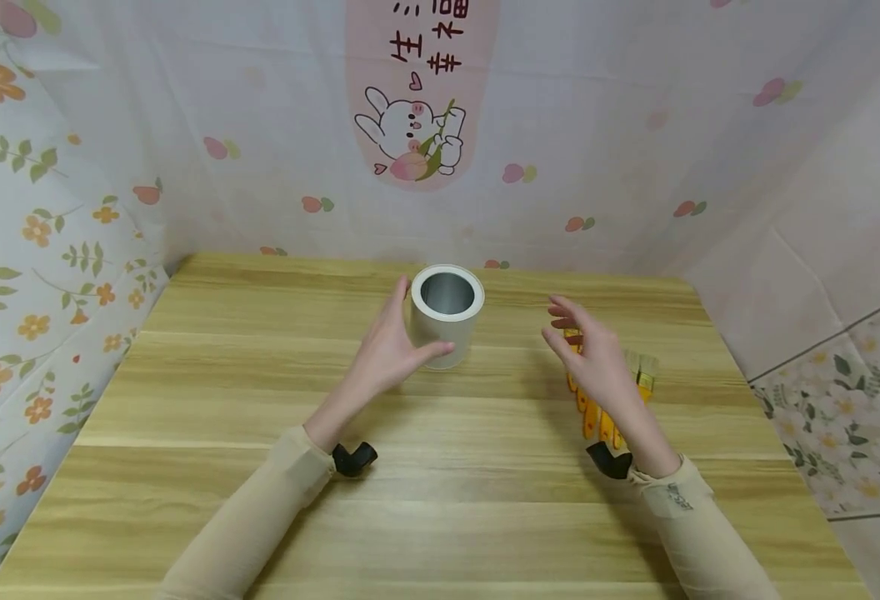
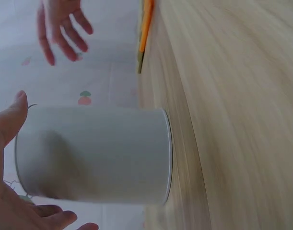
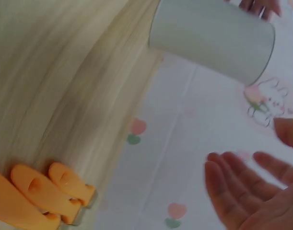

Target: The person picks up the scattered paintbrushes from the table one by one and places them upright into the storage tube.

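The left hand [image 1: 387, 346] stands spread wide in a curve about the side of a pale canister [image 1: 451, 332], thumb across its near face and fingertips up by the far side of the rim; whether skin meets the wall I cannot tell; the right hand [image 1: 593, 354] hangs raised over the table with its fingers loosely bent and apart, and has hold of nothing. Nearest, the two beige sleeves, left sleeve [image 1: 237, 525] and right sleeve [image 1: 702, 533], come in from the bottom edge; at each cuff a black piece juts inward, the left one [image 1: 353, 460] and the right one [image 1: 608, 461]; beneath lies the wood-grain table [image 1: 477, 467]. Farther on, at the right, a group of brushes [image 1: 590, 421] with orange handles lies on the table, partly hidden by the right hand; the handle ends point toward the person, and pale bristles show past the wrist. The canister stands upright near the back of the table, left of the brushes and well apart from them, its mouth facing up, with a white rim and a grey interior; behind it hangs a pale backdrop [image 1: 260, 100] with small fruit-like prints and a rabbit drawing [image 1: 410, 125].
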`<state>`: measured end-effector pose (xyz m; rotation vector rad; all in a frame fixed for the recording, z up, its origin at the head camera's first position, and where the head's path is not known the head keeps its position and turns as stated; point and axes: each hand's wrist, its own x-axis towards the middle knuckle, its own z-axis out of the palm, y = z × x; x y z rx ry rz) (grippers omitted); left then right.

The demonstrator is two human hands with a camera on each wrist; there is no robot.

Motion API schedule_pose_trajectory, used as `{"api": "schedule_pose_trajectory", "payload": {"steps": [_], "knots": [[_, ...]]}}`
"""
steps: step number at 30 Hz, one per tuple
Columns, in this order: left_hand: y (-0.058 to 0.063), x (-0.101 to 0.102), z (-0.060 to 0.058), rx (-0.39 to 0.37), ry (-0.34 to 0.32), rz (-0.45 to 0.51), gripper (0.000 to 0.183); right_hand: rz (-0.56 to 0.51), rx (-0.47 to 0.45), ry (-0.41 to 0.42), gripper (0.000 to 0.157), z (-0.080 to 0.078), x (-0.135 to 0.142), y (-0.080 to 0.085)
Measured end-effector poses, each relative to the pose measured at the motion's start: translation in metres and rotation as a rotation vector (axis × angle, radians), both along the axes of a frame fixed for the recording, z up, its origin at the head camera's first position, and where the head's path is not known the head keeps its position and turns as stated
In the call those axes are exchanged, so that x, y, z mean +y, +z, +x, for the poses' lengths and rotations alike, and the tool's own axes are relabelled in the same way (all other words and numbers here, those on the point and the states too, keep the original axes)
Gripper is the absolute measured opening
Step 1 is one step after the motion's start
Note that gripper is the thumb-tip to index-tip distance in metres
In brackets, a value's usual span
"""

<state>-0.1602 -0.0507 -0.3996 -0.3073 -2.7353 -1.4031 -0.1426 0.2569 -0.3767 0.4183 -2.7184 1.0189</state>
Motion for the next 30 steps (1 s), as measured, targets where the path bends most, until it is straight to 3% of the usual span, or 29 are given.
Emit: {"api": "schedule_pose_trajectory", "payload": {"steps": [7, 17, 24, 30], "knots": [[-0.007, 0.014, -0.009, -0.012, 0.043, 0.091, 0.123, -0.003, -0.159, -0.149, 0.057, -0.020, 0.017, -0.013], [-0.016, 0.020, -0.012, -0.006, 0.057, 0.123, 0.114, 0.254, -0.374, -0.213, 0.076, -0.031, 0.029, -0.028], [-0.017, 0.019, -0.013, 0.017, 0.056, 0.128, 0.112, 0.314, -0.385, -0.225, 0.077, -0.035, 0.027, -0.033], [-0.015, 0.015, -0.011, 0.025, 0.040, 0.122, 0.107, 0.384, -0.371, -0.184, 0.073, -0.037, 0.025, -0.034]]}}
